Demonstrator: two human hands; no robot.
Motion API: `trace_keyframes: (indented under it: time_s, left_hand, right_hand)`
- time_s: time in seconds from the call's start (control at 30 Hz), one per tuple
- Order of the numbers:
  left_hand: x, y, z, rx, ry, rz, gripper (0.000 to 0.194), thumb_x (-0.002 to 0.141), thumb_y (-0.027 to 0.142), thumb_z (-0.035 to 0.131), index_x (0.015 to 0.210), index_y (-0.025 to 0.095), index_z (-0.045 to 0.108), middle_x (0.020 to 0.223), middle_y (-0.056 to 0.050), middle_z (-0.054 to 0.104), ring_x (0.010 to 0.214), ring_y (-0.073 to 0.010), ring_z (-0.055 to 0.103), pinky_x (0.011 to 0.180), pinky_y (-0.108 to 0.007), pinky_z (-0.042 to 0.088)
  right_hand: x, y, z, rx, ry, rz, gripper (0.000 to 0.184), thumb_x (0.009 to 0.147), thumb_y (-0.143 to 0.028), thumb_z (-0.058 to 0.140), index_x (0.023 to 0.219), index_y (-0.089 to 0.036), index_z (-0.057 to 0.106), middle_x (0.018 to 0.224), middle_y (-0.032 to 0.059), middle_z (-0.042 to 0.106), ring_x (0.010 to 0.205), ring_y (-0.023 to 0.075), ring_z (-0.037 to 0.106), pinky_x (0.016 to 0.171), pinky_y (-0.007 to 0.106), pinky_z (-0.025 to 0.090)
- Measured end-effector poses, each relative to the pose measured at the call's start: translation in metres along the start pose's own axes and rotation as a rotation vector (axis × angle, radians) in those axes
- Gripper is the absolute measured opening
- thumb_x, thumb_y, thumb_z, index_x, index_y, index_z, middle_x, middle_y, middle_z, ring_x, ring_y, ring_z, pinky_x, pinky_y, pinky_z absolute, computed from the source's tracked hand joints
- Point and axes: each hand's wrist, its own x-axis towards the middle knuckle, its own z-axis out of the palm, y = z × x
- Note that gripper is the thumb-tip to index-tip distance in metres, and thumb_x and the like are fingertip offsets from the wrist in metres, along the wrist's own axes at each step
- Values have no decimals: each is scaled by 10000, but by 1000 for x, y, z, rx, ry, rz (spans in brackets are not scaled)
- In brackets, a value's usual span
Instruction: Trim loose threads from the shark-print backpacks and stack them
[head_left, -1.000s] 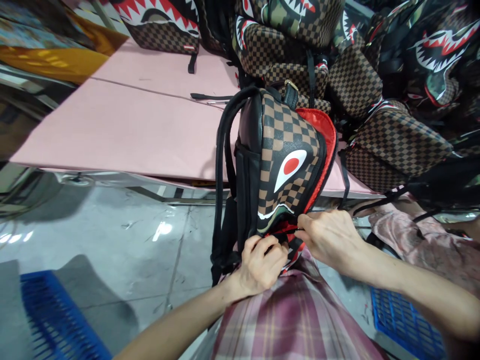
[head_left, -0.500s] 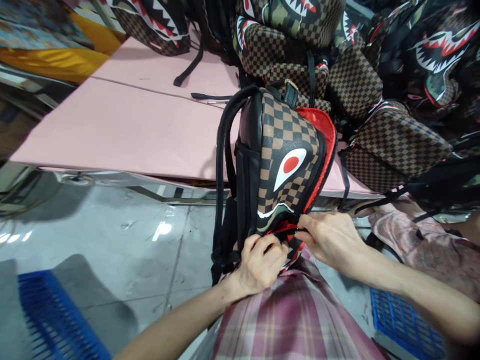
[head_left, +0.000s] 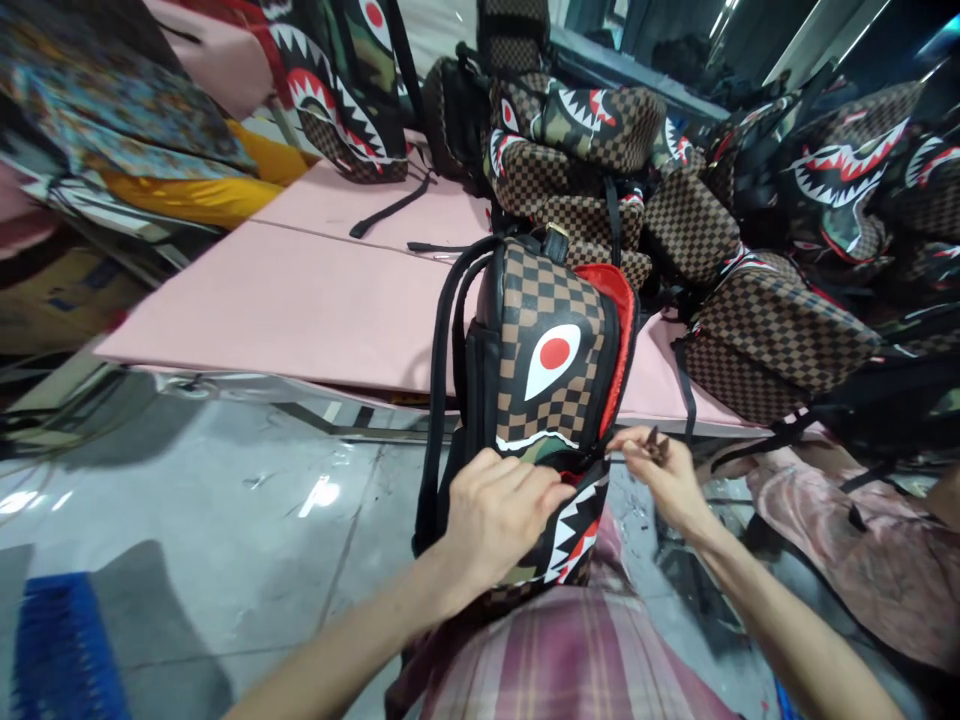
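A backpack with a brown-and-black check, a white-and-red eye and a shark-teeth print stands upright on my lap, leaning at the table edge. Its top flap hangs partly open on the right, baring red lining. My left hand is closed over the front, its fingers curled at the edge of the opening below the eye. At the right end of that opening, my right hand pinches the zipper edge; the pull itself is too small to make out. A small dark brown thing shows among the right fingers.
Behind the backpack is a pink table. Similar backpacks are piled at its back and right. A person in yellow trousers sits at left, another person's pink clothing is at right. A blue plastic crate stands on the floor.
My view has tilted up. My left hand has risen and lies flatter over the front, uncovering more of the teeth print. My right hand has moved slightly right, away from the left.
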Motion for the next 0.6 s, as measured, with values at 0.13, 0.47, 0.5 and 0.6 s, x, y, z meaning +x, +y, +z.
trace_keyframes:
  time_s: [0.13,0.47,0.5,0.6]
  left_hand:
    - [29,-20,-23,298,-445,-177,187,813,389,567,782,224,650,438,24,571,406,-146,523,451,-243,261]
    - [51,-60,-89,-199,-68,-777,617,747,511,471,1252,158,439,1100,-103,637,896,-206,637,774,-324,510]
    - [60,-68,-88,-122,4,-801,660,726,526,505,1266,155,425,1103,-109,633,922,-225,632,803,-352,504]
    - [84,-101,-82,151,109,-891,709,619,513,647,1215,159,498,1054,-115,657,990,-292,611,879,-437,464]
  right_hand:
    - [13,30,34,367,1,39,358,805,-519,525,684,-185,484,509,-82,264,435,68,209,432,225,174]
    - [36,6,103,343,-553,-215,326,875,-448,473,785,-163,605,575,-34,489,543,85,446,546,216,331]
    - [37,6,110,329,-602,-225,323,871,-445,480,779,-162,608,592,-29,512,555,87,464,553,216,342]
    - [43,19,118,395,-599,-150,355,862,-475,475,761,-159,601,580,-32,510,526,84,453,533,217,346]
